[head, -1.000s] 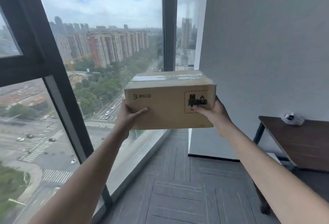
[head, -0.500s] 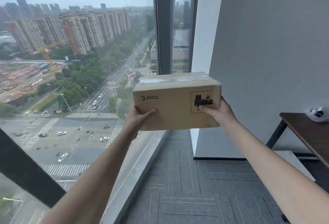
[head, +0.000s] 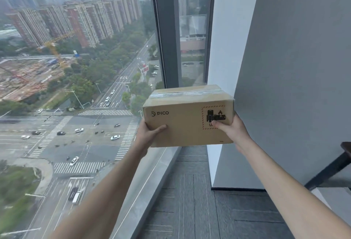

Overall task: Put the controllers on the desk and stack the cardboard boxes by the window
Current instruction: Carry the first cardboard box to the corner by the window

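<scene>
Head view: left hand (head: 150, 134) and right hand (head: 230, 130) clamp opposite ends of one PICO cardboard box (head: 187, 119), thumbs curled onto its front face, the right thumb over the red-bordered battery warning label (head: 213, 117). Box: taped shut, held in the air above the window sill (head: 152, 174) and grey carpet floor (head: 191, 200), near the window (head: 76, 87) and grey wall (head: 294, 68). Worktop (head: 346, 146): dark corner and leg at right edge.

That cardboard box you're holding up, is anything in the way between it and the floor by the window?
Nothing visible. The cardboard box is held in the air by the left hand and right hand, and the carpet along the window sill below it shows no obstacle.
</scene>
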Demonstrator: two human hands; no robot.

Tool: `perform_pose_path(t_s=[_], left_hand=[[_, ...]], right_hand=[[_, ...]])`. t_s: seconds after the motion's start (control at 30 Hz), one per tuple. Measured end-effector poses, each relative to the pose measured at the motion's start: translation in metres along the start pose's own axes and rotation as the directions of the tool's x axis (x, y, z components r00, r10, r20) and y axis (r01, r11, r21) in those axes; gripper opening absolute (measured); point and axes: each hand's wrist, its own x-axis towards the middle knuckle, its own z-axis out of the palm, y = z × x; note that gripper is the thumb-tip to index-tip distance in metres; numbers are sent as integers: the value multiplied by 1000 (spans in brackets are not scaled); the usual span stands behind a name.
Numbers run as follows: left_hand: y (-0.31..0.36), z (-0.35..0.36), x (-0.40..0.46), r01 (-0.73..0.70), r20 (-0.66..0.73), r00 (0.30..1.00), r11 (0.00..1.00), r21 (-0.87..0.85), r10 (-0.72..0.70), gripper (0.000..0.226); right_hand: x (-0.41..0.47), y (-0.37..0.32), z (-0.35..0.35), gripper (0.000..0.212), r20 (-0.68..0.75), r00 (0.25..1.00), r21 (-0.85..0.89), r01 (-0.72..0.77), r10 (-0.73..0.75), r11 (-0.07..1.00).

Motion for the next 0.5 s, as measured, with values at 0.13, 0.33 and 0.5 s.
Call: perform_pose_path(t_s=[0.13,0.33,0.5], left_hand=[[-30,25,64,116,-44,992,993,21,-115,61],[-91,40,131,287,-31,958,957,32,-286,85],[-168,51,162,379,27,925,925,38,-380,81]], right_hand=[[78,25,9,57,40,996,16,-77,76,997],[144,87,28,64,60,978,29,-201,199,979],[163,169,49,69,44,950,10,-309,308,951]])
